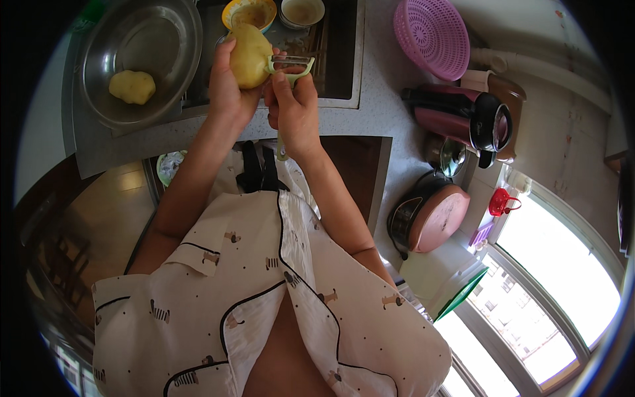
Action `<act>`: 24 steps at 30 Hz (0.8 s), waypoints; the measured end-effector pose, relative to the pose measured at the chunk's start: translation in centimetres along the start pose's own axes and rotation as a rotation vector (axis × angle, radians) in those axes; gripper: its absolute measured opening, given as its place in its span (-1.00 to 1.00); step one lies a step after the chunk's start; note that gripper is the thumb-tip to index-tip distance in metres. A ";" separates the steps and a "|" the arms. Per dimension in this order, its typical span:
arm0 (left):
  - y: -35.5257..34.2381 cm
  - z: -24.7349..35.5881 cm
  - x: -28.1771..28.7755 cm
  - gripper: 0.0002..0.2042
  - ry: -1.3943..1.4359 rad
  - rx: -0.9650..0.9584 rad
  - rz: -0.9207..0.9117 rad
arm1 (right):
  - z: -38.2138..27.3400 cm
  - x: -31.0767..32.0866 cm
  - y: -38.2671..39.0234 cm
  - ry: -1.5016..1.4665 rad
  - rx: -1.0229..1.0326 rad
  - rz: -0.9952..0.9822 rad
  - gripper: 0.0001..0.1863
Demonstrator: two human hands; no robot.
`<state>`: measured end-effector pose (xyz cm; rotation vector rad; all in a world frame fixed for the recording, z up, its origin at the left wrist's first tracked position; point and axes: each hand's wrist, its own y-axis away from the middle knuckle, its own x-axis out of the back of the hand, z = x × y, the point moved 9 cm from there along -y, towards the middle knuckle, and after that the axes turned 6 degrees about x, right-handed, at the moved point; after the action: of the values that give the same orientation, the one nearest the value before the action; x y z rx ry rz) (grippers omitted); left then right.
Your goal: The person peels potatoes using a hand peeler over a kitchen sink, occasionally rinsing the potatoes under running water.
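Observation:
My left hand [228, 86] is wrapped round a large yellow potato [250, 56], which it holds over the front edge of the sink. Closed on the pale green handle of a Y-shaped peeler [291, 64] is my right hand [296, 109]. The peeler's metal blade sits close beside the potato's right side; whether it touches the skin I cannot tell. To the left, a second, smaller potato [132, 87] lies in a wide steel basin [142, 36]. My left fingertips are partly hidden behind the potato.
Two bowls, one yellow-rimmed [249, 13] and one white [302, 12], stand in the sink [354, 66]. Along the right of the counter are a purple plastic basket [433, 36], a dark red electric kettle [456, 116], a glass lid [446, 155] and a pan with a pinkish base [440, 218].

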<state>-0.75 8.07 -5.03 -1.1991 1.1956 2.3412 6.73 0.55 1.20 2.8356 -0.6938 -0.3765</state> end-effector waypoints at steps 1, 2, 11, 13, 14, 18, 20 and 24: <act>0.0 0.4 -0.3 -0.46 -0.003 -0.077 0.002 | 0.7 -0.1 0.2 -0.078 -0.117 0.023 -0.88; 0.1 1.0 -0.4 -0.45 -0.005 -0.154 0.005 | 0.6 -0.2 0.2 -0.077 -0.118 0.024 -0.88; 2.4 3.7 -1.4 -0.45 -0.139 -0.568 0.088 | 3.1 -0.7 -0.1 -0.405 -0.450 0.079 -0.86; 2.6 4.1 -1.8 -0.46 -0.222 -0.634 0.082 | 3.8 -1.9 -0.2 -0.661 -0.578 -0.037 -0.84; 3.0 4.5 -2.2 -0.47 -0.306 -0.699 0.077 | 3.8 -1.6 -0.3 -0.661 -0.579 -0.037 -0.84; 3.3 5.0 -2.6 -0.47 -0.321 -0.714 0.084 | 3.7 -3.1 0.2 -1.091 -0.765 -0.109 -0.80; 2.3 4.0 -2.4 -0.48 -0.202 -0.508 0.056 | 3.4 -3.5 0.3 -1.206 -0.800 -0.127 -0.79; -0.6 1.8 0.1 -0.45 0.049 -0.167 -0.158 | 2.4 -2.6 -0.8 -0.923 -0.537 -0.076 -0.79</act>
<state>-1.49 9.80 -4.82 -1.3584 0.8974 2.3421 4.19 2.16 -0.76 2.0763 -0.4920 -1.6424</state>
